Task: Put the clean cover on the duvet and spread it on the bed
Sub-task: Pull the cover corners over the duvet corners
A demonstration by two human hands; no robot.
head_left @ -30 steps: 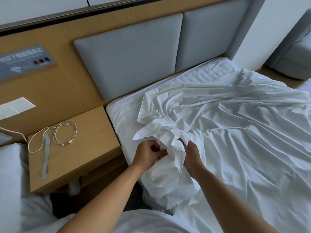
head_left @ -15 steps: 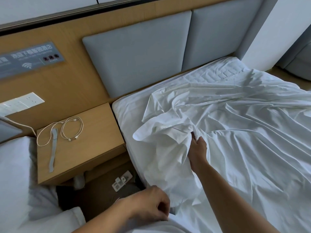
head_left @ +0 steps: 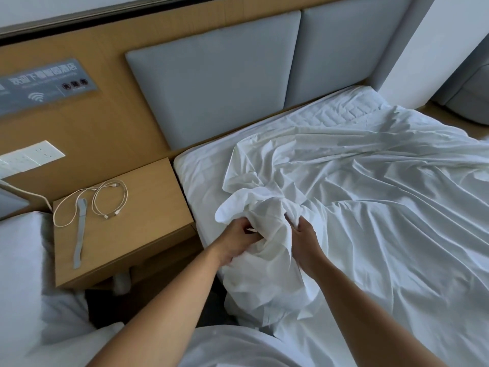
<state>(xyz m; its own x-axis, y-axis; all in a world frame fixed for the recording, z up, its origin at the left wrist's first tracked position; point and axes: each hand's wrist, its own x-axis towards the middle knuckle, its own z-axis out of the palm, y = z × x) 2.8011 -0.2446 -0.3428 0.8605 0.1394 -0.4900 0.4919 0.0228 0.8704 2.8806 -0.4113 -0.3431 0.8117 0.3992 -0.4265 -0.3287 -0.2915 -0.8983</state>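
Note:
A white duvet cover (head_left: 370, 197) lies crumpled across the bed (head_left: 201, 176), with one bunched corner hanging over the bed's near left edge. My left hand (head_left: 238, 241) grips that bunched corner from the left. My right hand (head_left: 304, 241) holds the same bunch from the right, fingers curled into the folds. Both hands sit close together, with cloth between them. More white bedding (head_left: 31, 274) lies at the lower left; whether it is the duvet I cannot tell.
A wooden nightstand (head_left: 137, 234) stands left of the bed, carrying a coiled white cable (head_left: 111, 200) and a grey strap (head_left: 79, 237). Grey headboard pads (head_left: 225, 83) back the bed. Wall sockets (head_left: 29, 157) sit at the left. A white wall corner (head_left: 423, 49) rises at the right.
My left hand, which had dropped low near my body half a second ago, has come back up and gripped the bunched cover. My right hand kept its hold.

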